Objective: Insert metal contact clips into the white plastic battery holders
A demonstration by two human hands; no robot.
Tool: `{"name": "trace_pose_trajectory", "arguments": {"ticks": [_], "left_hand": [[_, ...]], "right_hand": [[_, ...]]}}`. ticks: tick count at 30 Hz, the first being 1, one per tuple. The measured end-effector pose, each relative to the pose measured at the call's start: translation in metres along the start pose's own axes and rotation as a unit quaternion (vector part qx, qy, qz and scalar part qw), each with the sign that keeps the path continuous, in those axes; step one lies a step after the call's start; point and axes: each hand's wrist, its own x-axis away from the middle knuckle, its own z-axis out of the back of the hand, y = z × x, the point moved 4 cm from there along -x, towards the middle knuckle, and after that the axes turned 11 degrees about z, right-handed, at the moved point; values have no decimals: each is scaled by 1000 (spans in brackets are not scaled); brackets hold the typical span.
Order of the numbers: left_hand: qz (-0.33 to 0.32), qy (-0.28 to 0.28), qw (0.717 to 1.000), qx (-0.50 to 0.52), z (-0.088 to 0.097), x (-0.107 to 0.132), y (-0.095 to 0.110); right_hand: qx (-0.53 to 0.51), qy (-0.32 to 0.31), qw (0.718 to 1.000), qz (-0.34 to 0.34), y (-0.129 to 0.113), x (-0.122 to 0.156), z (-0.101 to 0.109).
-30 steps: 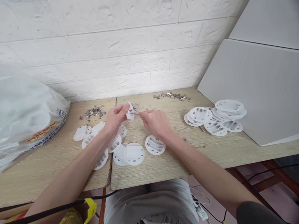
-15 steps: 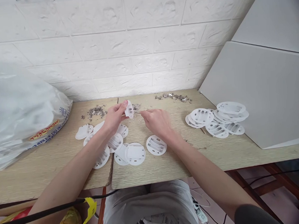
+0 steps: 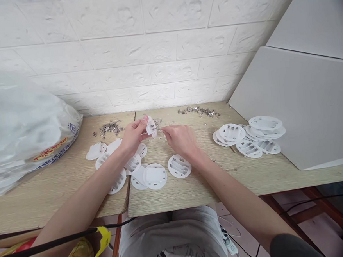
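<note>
Here's the left hand (image 3: 133,137) gripping a white disc (image 3: 151,125) by its rim, tilted up above the desk (image 3: 171,203), toward the back edge, and the right hand (image 3: 180,139) pinching a thin tool (image 3: 160,129), tip right at the disc's face! Best, I'd say: brace the disc from behind, line the tip up squarely, press gently, fingers clear of any slip

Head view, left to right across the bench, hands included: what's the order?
Clear plastic bag → left heap of small metal parts → left hand → held white disc → thin tool → right hand → right-hand pile of white discs.
</note>
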Motion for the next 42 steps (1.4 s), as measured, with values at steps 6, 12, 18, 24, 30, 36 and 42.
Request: {"name": "trace_pose_trajectory", "arguments": {"ticks": [6,12,18,24,30,36,42], "left_hand": [[-8,5,1000,14,-3,3,2],[-3,6,1000,29,-4,4,2],[0,-5,1000,30,-6,5,2],[-5,0,999,39,-6,7,2],[-8,-1,999,45,-6,7,0],[-16,3,998,56,-8,8,1],[-17,6,998,64,-9,8,1]], "right_hand": [[5,3,1000,-17,0,0,2],[-1,9,1000,-18,0,1,2],[-9,23,1000,-15,-1,0,2],[-6,28,999,-32,2,1,1],[-8,32,999,-31,1,1,1],[-7,31,999,-44,2,1,1],[-6,42,999,-32,2,1,2]]}}
